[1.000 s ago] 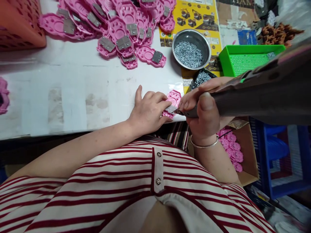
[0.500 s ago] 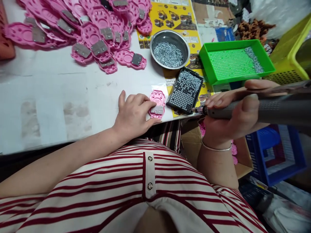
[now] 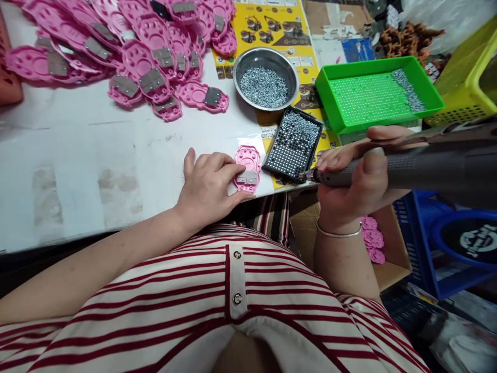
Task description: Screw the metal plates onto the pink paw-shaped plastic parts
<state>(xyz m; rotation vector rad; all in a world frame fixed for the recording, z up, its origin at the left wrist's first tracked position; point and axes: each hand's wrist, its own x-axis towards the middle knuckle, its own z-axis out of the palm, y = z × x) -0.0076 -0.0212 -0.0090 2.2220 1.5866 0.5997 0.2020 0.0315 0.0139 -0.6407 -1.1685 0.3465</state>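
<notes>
Near the table's front edge lies a pink plastic casing [image 3: 248, 158] with a grey metal plate across its lower half. My left hand [image 3: 209, 184] grips the casing's left side, index finger by the plate and thumb at the bottom edge. An electric screwdriver [image 3: 419, 168] lies almost level in my right hand [image 3: 357, 173], fingers wrapped round its front end. Its bit points left and meets the lower right corner of a black screw tray [image 3: 290, 150]. Small screws fill the tray's far end and several of its holes.
A steel bowl of screws [image 3: 267, 85] stands behind the black tray. Right of it is a green perforated tray [image 3: 337, 98]; a yellow basket [image 3: 462, 77] stands beyond. Pink casings [image 3: 151, 62] are heaped at back left. Below the table edge are a cardboard box [image 3: 392, 269] and a blue crate [image 3: 446, 285].
The view has shifted slightly. My right hand and the electric screwdriver have moved a little left, the bit still at the black tray's corner. My left hand stays on the pink casing.
</notes>
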